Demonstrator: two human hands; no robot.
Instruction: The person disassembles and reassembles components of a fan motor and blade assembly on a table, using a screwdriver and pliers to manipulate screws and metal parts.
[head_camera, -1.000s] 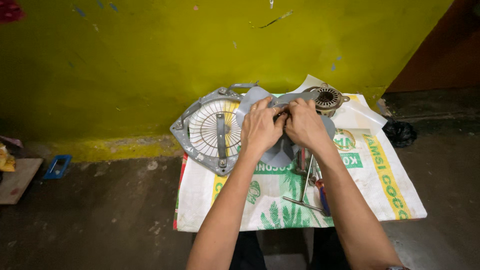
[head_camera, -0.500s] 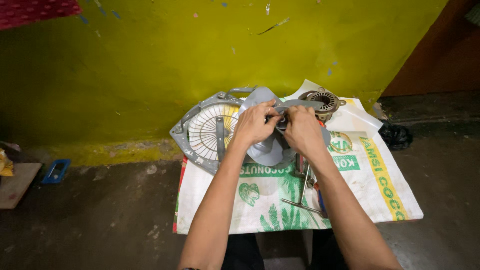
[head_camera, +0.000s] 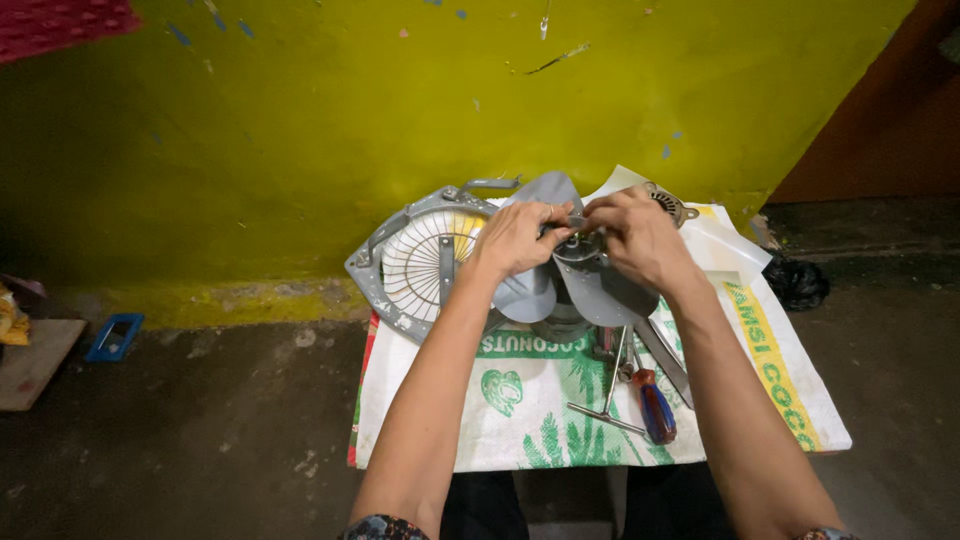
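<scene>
Since the earlier frame the view has tipped a little, so the hands sit slightly higher against the yellow wall (head_camera: 300, 120), while both keep working at the centre of the grey fan blade (head_camera: 560, 285). Left hand (head_camera: 515, 238) lies over the blade's upper left part, its grip pressed together, pinching a small part at the hub (head_camera: 578, 243). Right hand (head_camera: 635, 238) meets it from the other side, fingertips closed on the same spot; what exactly they pinch is too small to tell. That fan blade stands on a white printed sack (head_camera: 530, 400) spread on the floor (head_camera: 200, 430), close to the wall. Just to its left, leaning on the wall, is a grey fan guard (head_camera: 415, 265) with a white wire grille. Behind the right hand shows a round motor part (head_camera: 672, 205). On the sack, near the right forearm, lie a screwdriver (head_camera: 655, 405) with a red and blue handle and a metal T-shaped tool (head_camera: 608, 395)
</scene>
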